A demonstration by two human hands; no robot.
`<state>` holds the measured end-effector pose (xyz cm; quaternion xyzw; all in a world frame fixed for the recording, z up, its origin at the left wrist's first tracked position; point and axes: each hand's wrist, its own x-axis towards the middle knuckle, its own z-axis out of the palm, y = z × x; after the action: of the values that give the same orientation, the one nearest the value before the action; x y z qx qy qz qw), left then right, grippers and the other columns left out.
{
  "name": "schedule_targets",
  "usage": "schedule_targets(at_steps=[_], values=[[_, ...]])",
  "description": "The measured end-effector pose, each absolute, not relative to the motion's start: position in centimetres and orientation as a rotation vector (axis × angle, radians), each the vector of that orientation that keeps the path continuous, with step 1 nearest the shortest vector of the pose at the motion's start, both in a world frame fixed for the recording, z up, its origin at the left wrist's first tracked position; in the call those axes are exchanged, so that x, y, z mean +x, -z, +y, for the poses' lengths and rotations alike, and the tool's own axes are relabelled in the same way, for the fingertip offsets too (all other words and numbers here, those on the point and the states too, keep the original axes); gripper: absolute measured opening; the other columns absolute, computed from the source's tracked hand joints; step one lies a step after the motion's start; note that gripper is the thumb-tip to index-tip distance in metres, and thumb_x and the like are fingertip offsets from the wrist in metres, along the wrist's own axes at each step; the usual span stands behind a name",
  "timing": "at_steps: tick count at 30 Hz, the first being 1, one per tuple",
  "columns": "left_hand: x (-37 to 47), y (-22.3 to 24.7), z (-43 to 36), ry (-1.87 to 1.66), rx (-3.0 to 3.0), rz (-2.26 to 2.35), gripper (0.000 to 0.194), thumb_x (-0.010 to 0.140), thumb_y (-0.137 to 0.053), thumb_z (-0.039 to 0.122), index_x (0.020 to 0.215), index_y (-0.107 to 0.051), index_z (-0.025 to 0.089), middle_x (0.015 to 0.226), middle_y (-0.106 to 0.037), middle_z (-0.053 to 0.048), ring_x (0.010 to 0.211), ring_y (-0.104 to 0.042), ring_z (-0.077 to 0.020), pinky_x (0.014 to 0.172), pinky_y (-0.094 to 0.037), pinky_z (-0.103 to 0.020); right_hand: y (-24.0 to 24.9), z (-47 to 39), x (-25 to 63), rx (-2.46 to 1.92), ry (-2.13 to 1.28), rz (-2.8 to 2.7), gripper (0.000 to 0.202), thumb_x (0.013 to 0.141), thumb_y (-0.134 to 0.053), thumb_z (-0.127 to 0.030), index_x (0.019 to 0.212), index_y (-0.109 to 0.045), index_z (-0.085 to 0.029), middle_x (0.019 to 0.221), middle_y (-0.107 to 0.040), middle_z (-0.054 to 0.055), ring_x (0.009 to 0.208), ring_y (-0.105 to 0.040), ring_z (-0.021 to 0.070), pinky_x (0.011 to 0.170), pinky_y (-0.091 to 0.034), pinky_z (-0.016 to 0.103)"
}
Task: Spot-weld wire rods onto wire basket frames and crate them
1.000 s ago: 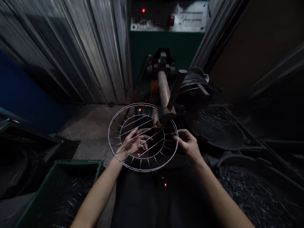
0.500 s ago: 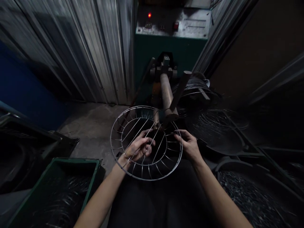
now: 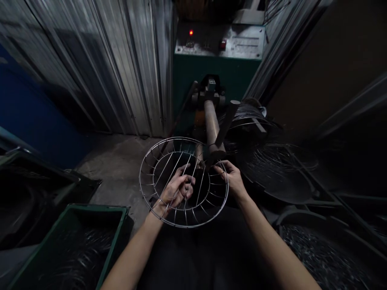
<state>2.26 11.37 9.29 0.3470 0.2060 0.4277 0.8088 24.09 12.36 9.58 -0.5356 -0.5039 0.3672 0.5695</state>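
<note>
A round wire basket (image 3: 184, 226) with two rims joined by short spokes and several slanting parallel wires is held in front of a machine's metal arm (image 3: 212, 123). Behind its wires, my left hand (image 3: 179, 188) has bent fingers closed on the slanting wires near the middle. At the right side of the outer rim, my right hand (image 3: 232, 178) pinches the basket, its fingertips reaching inside the rim. The far edge of the basket lies by the arm's lower end.
Behind stands a green machine (image 3: 242, 74) with a red lamp (image 3: 191, 32). A green crate (image 3: 119, 229) of wire pieces is at lower left. To the right are wire coils (image 3: 246, 112) and a round tub (image 3: 314, 213) of metal bits.
My right hand has moved left and inward along the basket's right side. The basket has shifted slightly left. The background sits a little lower in view.
</note>
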Motion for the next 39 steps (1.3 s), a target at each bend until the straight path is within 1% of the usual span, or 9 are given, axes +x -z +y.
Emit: schedule_targets(at_steps=[4,6,12,15,19,24,31,35,39], values=[[2.4,-9.1,11.0,-0.928,0.706,0.468,0.053,0.084,-0.056,0.026,0.132,-0.033,0.021,0.080,-0.059,-0.001,0.047,-0.053,-0.0059,0.038,-0.037,-0.013,-9.8,11.6,24.0,-1.293,-0.870,-1.143,0.033,0.064,-0.076,-0.048,0.077,-0.065,-0.020,0.072,-0.063,0.001,0.061,-0.052,0.0134,0.057,-0.042,0.027],[2.7,-9.1,10.7,-0.943,0.696,0.474,0.056,0.084,-0.057,0.025,0.133,-0.031,0.023,0.079,-0.058,0.000,0.046,-0.052,-0.0055,0.038,-0.037,-0.013,-9.7,10.9,24.3,-1.296,-0.865,-1.124,0.033,0.063,-0.077,-0.048,0.077,-0.065,-0.020,0.072,-0.063,0.000,0.061,-0.051,0.0129,0.057,-0.042,0.026],[3.7,-9.1,9.7,-1.047,0.695,0.463,0.064,0.084,-0.059,0.031,0.137,-0.024,0.030,0.081,-0.057,0.002,0.045,-0.052,-0.0059,0.037,-0.037,-0.014,-9.5,8.9,25.1,-1.321,-0.867,-1.142,0.031,0.065,-0.077,-0.046,0.078,-0.065,-0.021,0.077,-0.064,0.001,0.072,-0.057,0.0162,0.069,-0.046,0.030],[3.9,-9.1,10.0,-1.081,0.693,0.481,0.064,0.083,-0.059,0.032,0.136,-0.024,0.030,0.082,-0.056,0.002,0.046,-0.052,-0.0061,0.036,-0.037,-0.013,-9.6,9.2,24.9,-1.319,-0.848,-1.172,0.031,0.065,-0.077,-0.046,0.079,-0.066,-0.020,0.078,-0.065,0.001,0.075,-0.057,0.0166,0.073,-0.045,0.030],[3.9,-9.1,10.5,-1.106,0.694,0.493,0.061,0.082,-0.059,0.032,0.134,-0.027,0.028,0.082,-0.056,0.001,0.046,-0.052,-0.0067,0.035,-0.034,-0.013,-9.9,10.0,24.4,-1.316,-0.831,-1.180,0.031,0.066,-0.077,-0.046,0.079,-0.066,-0.020,0.078,-0.065,0.001,0.076,-0.057,0.0166,0.074,-0.045,0.030],[4.1,-9.3,10.1,-1.109,0.632,0.520,0.058,0.081,-0.057,0.027,0.132,-0.030,0.027,0.079,-0.056,0.002,0.046,-0.050,-0.0059,0.038,-0.034,-0.013,-9.8,9.3,24.5,-1.323,-0.861,-1.124,0.034,0.064,-0.078,-0.048,0.080,-0.066,-0.020,0.080,-0.066,0.003,0.073,-0.059,0.0176,0.070,-0.048,0.031],[5.4,-9.4,10.1,-1.241,0.622,0.531,0.062,0.080,-0.058,0.030,0.133,-0.026,0.031,0.078,-0.056,0.003,0.044,-0.050,-0.0067,0.036,-0.032,-0.015,-9.2,8.1,25.0,-1.402,-0.833,-1.139,0.033,0.064,-0.077,-0.049,0.078,-0.067,-0.021,0.076,-0.065,0.002,0.071,-0.058,0.0175,0.065,-0.047,0.030],[5.6,-9.3,11.3,-1.283,0.614,0.545,0.055,0.081,-0.055,0.028,0.130,-0.029,0.028,0.077,-0.056,0.003,0.043,-0.050,-0.0075,0.036,-0.032,-0.015,-8.9,8.5,24.8,-1.369,-0.853,-1.110,0.034,0.063,-0.078,-0.048,0.077,-0.066,-0.020,0.075,-0.064,0.002,0.069,-0.057,0.0168,0.064,-0.047,0.029],[5.8,-9.3,12.2,-1.319,0.600,0.555,0.054,0.081,-0.054,0.027,0.129,-0.029,0.028,0.076,-0.056,0.003,0.043,-0.050,-0.0075,0.036,-0.032,-0.015,-8.8,8.7,24.7,-1.350,-0.880,-1.061,0.037,0.060,-0.080,-0.048,0.077,-0.066,-0.019,0.074,-0.065,0.002,0.067,-0.057,0.0160,0.062,-0.047,0.029]])
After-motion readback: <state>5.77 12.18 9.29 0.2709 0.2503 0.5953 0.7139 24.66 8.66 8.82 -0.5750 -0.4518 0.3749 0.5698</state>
